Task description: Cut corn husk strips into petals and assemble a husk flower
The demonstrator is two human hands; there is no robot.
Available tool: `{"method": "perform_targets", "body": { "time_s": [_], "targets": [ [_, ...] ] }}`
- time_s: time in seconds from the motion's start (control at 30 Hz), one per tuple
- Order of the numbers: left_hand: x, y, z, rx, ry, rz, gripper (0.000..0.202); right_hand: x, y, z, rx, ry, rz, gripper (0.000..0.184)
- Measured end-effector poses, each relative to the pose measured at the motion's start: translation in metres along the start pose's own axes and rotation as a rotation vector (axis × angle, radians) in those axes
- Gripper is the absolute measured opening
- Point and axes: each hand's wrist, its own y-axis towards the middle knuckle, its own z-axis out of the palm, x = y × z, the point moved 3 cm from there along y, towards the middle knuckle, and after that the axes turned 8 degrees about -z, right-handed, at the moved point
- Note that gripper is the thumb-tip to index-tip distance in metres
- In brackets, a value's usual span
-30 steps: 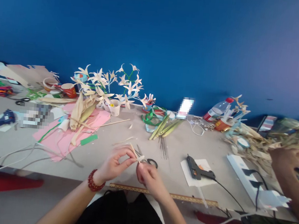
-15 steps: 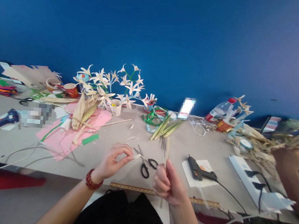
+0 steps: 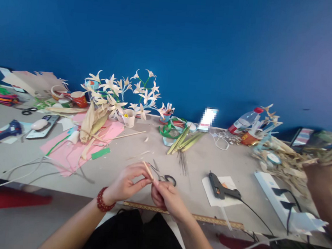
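My right hand [image 3: 168, 198] is closed in a pinch around a thin wooden stick [image 3: 148, 169], whose upper end points up and to the left. My left hand [image 3: 132, 182] meets it from the left, thumb and forefinger pressed together at the stick. The pale strip at those fingertips half a second ago cannot be made out clearly against the stick now. Just behind the hands lie black-handled scissors [image 3: 170, 179], partly covered by my right hand. A bundle of thin wires [image 3: 183, 163] lies beyond them, below some green husk strips [image 3: 179, 141].
A black glue gun [image 3: 220, 188] rests on white paper at right, near a power strip [image 3: 274, 199]. Pale husk flowers [image 3: 116, 104] stand behind pink paper [image 3: 72, 150]. A blue glue gun [image 3: 5, 134] lies left. Another person's hand [image 3: 323, 177] reaches in at right.
My right hand has moved left and tilted the stick from upright to leaning left. The two hands, apart before, now meet at the stick.
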Motion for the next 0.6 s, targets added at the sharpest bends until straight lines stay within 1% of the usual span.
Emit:
{"method": "perform_targets", "body": {
  "time_s": [0.07,0.1,0.13,0.17,0.2,0.27,0.3,0.37,0.5,0.6],
  "targets": [
    [0.003,0.001,0.000,0.013,-0.024,-0.011,0.007,0.001,-0.008,-0.003,0.090,0.226,0.068,0.058],
    [0.007,0.001,-0.001,0.003,-0.039,-0.032,0.006,0.003,-0.012,-0.005,0.136,0.326,0.076,0.059],
    [0.010,0.001,-0.001,-0.017,-0.060,-0.061,0.006,0.007,-0.016,-0.008,0.175,0.411,0.067,0.061],
    [0.014,0.001,-0.002,-0.044,-0.085,-0.094,0.007,0.011,-0.018,-0.012,0.172,0.463,0.028,0.062],
    [0.018,0.001,-0.002,-0.072,-0.114,-0.127,0.008,0.014,-0.020,-0.017,0.116,0.470,-0.024,0.062],
    [0.022,0.000,0.000,-0.114,-0.179,-0.175,0.011,0.017,-0.018,-0.025,-0.144,0.340,-0.123,0.051],
    [0.023,-0.001,0.003,-0.128,-0.213,-0.191,0.011,0.016,-0.017,-0.027,-0.269,0.256,-0.169,0.043],
    [0.020,-0.001,0.010,-0.153,-0.293,-0.217,0.010,0.010,-0.012,-0.021,-0.417,0.174,-0.234,0.032],
    [0.013,-0.004,0.030,-0.217,-0.470,-0.252,0.008,-0.005,-0.001,-0.003,-0.491,0.047,-0.314,0.028],
    [0.011,-0.008,0.036,-0.236,-0.531,-0.264,0.008,-0.001,0.002,0.001,-0.484,-0.003,-0.359,0.025]
  ]
}}
